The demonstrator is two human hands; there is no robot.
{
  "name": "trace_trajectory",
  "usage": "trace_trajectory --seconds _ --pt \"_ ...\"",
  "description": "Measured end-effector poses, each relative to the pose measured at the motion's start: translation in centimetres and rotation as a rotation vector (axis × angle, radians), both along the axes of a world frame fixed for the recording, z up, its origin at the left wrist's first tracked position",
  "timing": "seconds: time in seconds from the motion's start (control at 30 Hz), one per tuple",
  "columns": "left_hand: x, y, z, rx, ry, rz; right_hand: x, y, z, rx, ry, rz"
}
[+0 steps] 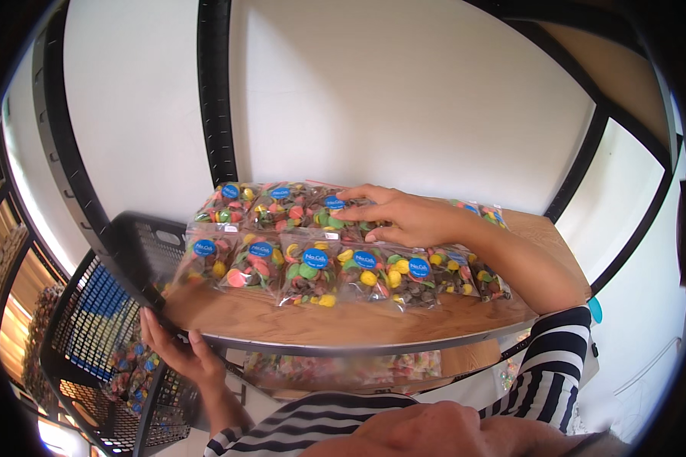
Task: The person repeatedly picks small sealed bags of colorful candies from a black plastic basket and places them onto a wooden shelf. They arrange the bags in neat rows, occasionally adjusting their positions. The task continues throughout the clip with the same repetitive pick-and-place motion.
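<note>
My right hand (pixel 403 217) reaches over the back row of clear plastic bags, fingers apart. Its fingertips touch a bag with a round blue label (pixel 335 202). These bags hold pink, green, yellow and brown pieces, seemingly candy or snacks. In front stands another row; one bag (pixel 314 274) near its middle leans back. Both rows rest on a wood-look shelf board (pixel 343 325). At the lower left, my left hand (pixel 188 354) is at the shelf's front corner. Its fingers and thumb lie on either side of the black metal post (pixel 143 274).
A black perforated plastic basket (pixel 100 320) with more bags (pixel 134 365) stands left of the shelf. Bags (pixel 349 365) also lie on a lower shelf. Behind the rows rise a white wall (pixel 400 103) and a black slotted upright (pixel 214 91). At right is another black upright (pixel 577 165).
</note>
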State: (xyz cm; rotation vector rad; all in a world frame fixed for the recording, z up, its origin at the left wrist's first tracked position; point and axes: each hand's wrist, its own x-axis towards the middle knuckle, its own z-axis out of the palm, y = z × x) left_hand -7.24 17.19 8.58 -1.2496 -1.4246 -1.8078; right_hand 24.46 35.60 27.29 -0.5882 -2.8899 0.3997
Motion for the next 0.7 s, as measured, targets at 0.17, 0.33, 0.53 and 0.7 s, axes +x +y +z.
trace_trajectory --seconds 0.17,0.33,0.53,0.7 --pt "0.2 -0.1 0.0 -0.003 -0.015 -0.009 -1.0 0.9 0.1 0.036 -0.086 0.043" --pt "0.1 -0.2 -0.1 -0.014 -0.012 -0.015 2.9 1.3 2.0 0.054 0.030 -0.047" --pt "0.2 -0.1 0.0 -0.024 -0.038 -0.035 12.3 0.8 3.6 0.133 -0.023 -0.415" --pt "0.2 -0.2 0.3 -0.052 0.046 0.077 19.2 -1.0 2.8 0.091 -0.135 -0.673"
